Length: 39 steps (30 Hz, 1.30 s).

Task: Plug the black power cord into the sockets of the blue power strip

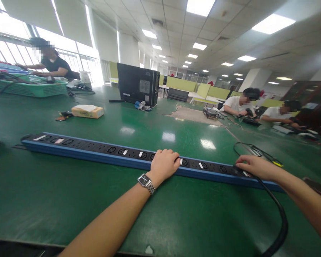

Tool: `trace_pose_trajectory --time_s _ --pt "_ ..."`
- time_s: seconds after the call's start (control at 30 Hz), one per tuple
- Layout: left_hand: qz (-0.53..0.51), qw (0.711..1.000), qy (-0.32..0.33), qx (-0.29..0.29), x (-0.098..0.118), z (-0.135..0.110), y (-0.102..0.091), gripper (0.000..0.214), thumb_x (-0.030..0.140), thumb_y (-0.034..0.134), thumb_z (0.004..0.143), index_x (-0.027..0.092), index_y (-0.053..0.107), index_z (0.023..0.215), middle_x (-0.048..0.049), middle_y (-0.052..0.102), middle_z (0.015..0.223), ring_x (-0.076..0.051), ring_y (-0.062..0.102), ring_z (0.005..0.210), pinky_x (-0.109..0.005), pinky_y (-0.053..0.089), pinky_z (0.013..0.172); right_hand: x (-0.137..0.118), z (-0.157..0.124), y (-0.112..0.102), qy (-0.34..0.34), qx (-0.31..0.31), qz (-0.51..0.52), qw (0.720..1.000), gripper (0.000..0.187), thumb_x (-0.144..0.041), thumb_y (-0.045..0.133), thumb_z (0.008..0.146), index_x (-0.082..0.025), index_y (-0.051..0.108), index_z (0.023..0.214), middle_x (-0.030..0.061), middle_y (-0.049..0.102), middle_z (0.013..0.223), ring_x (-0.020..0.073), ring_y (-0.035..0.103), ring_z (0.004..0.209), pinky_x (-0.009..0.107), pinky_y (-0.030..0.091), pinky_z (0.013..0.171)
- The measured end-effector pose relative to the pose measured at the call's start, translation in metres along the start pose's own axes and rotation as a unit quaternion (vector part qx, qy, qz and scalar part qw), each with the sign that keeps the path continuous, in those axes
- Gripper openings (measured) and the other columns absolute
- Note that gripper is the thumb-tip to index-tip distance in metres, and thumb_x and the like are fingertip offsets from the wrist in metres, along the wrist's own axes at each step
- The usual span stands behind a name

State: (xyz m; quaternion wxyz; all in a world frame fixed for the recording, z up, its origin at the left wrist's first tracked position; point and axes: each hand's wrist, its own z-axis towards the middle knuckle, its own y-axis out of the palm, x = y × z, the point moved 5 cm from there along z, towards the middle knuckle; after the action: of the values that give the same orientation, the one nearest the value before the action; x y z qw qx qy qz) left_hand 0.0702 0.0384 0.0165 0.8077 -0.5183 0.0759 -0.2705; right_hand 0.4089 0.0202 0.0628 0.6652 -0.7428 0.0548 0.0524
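Observation:
A long blue power strip (101,162) with black sockets and small white labels lies across the green table. My left hand (164,164), with a watch on the wrist, is laid over its middle, the fingers curled over the far edge. Near the strip's right end, my right hand (254,166) is closed with thumb and fingers around a black plug (238,171), partly hidden by the hand. From beneath that hand a thick black cable (282,214) curves down to the front edge. Whether the plug is seated in a socket is hidden.
A tissue pack (87,111) and a black computer tower (137,85) with gloves (143,106) beside it stand farther back. A green basket (34,89) is at far left. A thin black cable (259,151) lies beyond my right hand. Several people sit around the table.

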Motion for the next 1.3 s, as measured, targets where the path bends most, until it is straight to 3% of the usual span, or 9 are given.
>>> trace_pose_trajectory --time_s 0.27,0.5,0.87,0.97,1.1,1.2,1.3 --pt "0.003 1.0 -0.005 -0.014 0.001 0.0 -0.001 0.031 0.036 0.042 0.092 0.025 0.068 0.103 -0.0059 0.068 0.092 -0.021 0.058 0.092 -0.035 0.036 0.082 -0.008 0.005 0.001 -0.016 0.036 -0.007 0.999 0.031 -0.044 0.05 0.078 -0.022 0.07 0.088 0.0034 0.072 0.086 0.0194 0.064 0.08 0.027 0.045 0.072" --pt "0.002 1.0 0.001 -0.006 0.001 0.0 -0.001 0.03 0.036 0.042 0.093 0.026 0.068 0.103 -0.0053 0.068 0.092 -0.021 0.058 0.091 -0.035 0.037 0.081 -0.015 0.005 0.009 0.003 -0.028 -0.022 0.999 0.03 -0.041 0.047 0.08 -0.02 0.068 0.088 0.0049 0.071 0.084 0.0198 0.065 0.078 0.028 0.045 0.071" --pt "0.009 1.0 0.005 0.003 0.001 0.0 0.002 0.03 0.036 0.041 0.093 0.026 0.068 0.102 -0.0048 0.068 0.092 -0.021 0.058 0.091 -0.035 0.036 0.079 -0.009 -0.013 0.037 0.015 0.058 -0.088 0.994 0.036 -0.041 0.033 0.089 -0.018 0.057 0.104 0.0108 0.069 0.085 0.0233 0.065 0.079 0.03 0.042 0.069" --pt "0.014 1.0 0.0 0.002 0.001 0.001 0.002 0.03 0.036 0.042 0.092 0.025 0.069 0.101 -0.0044 0.068 0.092 -0.021 0.059 0.089 -0.035 0.036 0.078 -0.011 -0.015 0.02 0.001 0.082 -0.076 0.994 0.035 -0.041 0.036 0.087 -0.019 0.061 0.097 0.0093 0.07 0.085 0.0225 0.064 0.08 0.03 0.043 0.071" --pt "0.012 1.0 0.001 0.001 0.001 0.001 0.001 0.029 0.036 0.043 0.092 0.025 0.069 0.099 -0.0043 0.068 0.092 -0.021 0.059 0.089 -0.035 0.036 0.079 -0.001 -0.021 -0.026 0.018 0.152 -0.049 0.987 0.042 -0.051 0.039 0.084 -0.022 0.065 0.099 0.0067 0.07 0.081 0.0228 0.064 0.075 0.03 0.044 0.066" --pt "0.009 1.0 0.0 0.006 -0.001 0.001 0.002 0.03 0.036 0.043 0.092 0.025 0.069 0.099 -0.0043 0.069 0.092 -0.02 0.059 0.089 -0.035 0.036 0.078 0.018 -0.02 -0.036 0.002 0.103 -0.051 0.993 0.042 -0.053 0.042 0.082 -0.024 0.068 0.099 0.0051 0.072 0.086 0.0235 0.064 0.078 0.032 0.046 0.069" --pt "0.004 1.0 0.002 0.009 -0.001 0.001 0.002 0.03 0.036 0.042 0.092 0.025 0.069 0.1 -0.004 0.069 0.093 -0.02 0.059 0.089 -0.035 0.036 0.078 0.052 -0.017 -0.021 0.001 0.039 -0.083 0.996 0.036 -0.046 0.045 0.081 -0.023 0.071 0.091 0.0062 0.073 0.091 0.0245 0.065 0.082 0.033 0.047 0.073"
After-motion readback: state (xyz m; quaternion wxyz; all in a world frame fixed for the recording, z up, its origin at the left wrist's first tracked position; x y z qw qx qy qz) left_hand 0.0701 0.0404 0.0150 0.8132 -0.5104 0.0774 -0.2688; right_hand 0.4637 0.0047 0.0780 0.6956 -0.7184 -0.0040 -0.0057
